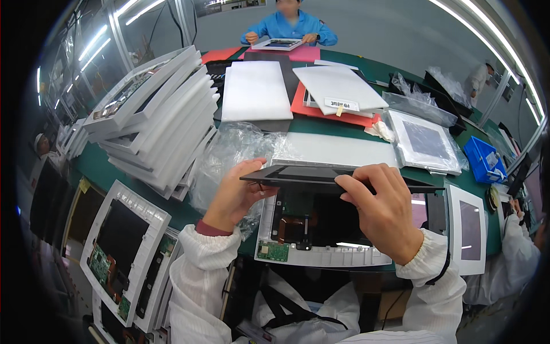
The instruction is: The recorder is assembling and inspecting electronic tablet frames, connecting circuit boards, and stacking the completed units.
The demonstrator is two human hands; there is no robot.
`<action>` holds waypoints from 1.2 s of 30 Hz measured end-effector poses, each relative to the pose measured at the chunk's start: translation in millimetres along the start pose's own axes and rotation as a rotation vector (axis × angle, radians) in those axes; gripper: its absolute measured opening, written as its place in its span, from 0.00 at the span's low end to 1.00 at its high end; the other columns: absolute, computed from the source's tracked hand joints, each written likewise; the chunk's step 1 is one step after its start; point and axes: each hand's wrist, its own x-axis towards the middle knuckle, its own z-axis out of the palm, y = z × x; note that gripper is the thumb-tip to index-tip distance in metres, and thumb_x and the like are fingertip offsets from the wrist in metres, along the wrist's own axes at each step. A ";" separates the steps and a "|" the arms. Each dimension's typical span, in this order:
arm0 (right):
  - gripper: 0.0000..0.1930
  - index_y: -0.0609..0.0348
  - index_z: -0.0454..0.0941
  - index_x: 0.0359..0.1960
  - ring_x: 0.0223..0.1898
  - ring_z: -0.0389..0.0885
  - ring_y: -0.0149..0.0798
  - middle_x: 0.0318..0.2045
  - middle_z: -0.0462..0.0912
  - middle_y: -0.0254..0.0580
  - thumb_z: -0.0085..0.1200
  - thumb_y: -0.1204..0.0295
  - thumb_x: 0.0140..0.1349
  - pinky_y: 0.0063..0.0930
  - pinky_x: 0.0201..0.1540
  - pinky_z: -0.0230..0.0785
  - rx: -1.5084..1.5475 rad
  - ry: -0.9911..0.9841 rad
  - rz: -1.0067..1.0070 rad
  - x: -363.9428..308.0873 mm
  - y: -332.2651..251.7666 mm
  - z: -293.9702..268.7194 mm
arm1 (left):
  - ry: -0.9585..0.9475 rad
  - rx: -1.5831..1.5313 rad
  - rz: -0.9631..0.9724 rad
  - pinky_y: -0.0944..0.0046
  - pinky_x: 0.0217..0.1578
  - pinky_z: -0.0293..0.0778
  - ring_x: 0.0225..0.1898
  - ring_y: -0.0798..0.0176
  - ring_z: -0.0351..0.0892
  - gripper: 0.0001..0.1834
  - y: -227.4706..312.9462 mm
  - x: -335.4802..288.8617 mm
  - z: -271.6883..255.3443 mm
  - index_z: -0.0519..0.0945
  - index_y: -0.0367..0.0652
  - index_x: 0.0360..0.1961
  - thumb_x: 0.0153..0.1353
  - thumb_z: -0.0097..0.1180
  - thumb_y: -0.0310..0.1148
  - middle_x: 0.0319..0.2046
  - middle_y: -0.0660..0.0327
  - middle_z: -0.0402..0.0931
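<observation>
The black panel [321, 179] was up in the air over the green table [332, 126], held flat and seen almost from its edge. The left hand [235, 195] gripped its left end, with the thumb on top and the fingers curled under it. The right hand [384, 209] gripped its right part, with the fingers bent over the near edge and pressed on the top. Both hands were closed on the panel. Right under the panel lay a white frame [321, 255] on the table, open on top, with dark parts and a small green board [274, 251] inside it. A crinkly clear bag [235, 149] lay just to the left, behind the left hand. A tall leaning pile of white trays [160, 120] stood farther left. Near the left edge, lower down, more white frames [123, 252] with green boards leaned together. Behind the panel lay a flat white sheet [255, 90] and another white sheet on a red mat [321, 112]. To the right sat a bagged white frame [424, 143] and a blue bin [484, 160]. At the far end of the table, a person in a blue coat [289, 26] held another frame.
</observation>
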 end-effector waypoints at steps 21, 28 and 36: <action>0.17 0.55 0.76 0.43 0.33 0.74 0.35 0.32 0.75 0.36 0.57 0.73 0.48 0.29 0.38 0.64 -0.039 0.057 -0.178 -21.7 3.3 15.4 | 0.119 0.349 0.228 0.70 0.29 0.76 0.26 0.66 0.79 0.15 -22.6 -36.9 6.9 0.71 0.36 0.47 0.58 0.54 0.21 0.29 0.59 0.77; 0.10 0.53 0.79 0.34 0.36 0.76 0.33 0.35 0.77 0.36 0.57 0.76 0.48 0.25 0.41 0.68 0.045 0.270 -0.599 -37.4 15.7 28.8 | 0.044 0.529 0.236 0.71 0.26 0.76 0.25 0.68 0.80 0.15 -5.7 -29.5 10.8 0.72 0.36 0.48 0.59 0.50 0.19 0.30 0.59 0.78; 0.09 0.61 0.77 0.38 0.32 0.76 0.30 0.33 0.78 0.38 0.59 0.76 0.55 0.23 0.38 0.71 1.363 -0.534 0.948 -41.7 -43.5 124.4 | 0.048 0.666 0.164 0.73 0.26 0.76 0.26 0.68 0.80 0.20 -8.3 -35.5 5.9 0.74 0.33 0.48 0.52 0.51 0.13 0.32 0.57 0.79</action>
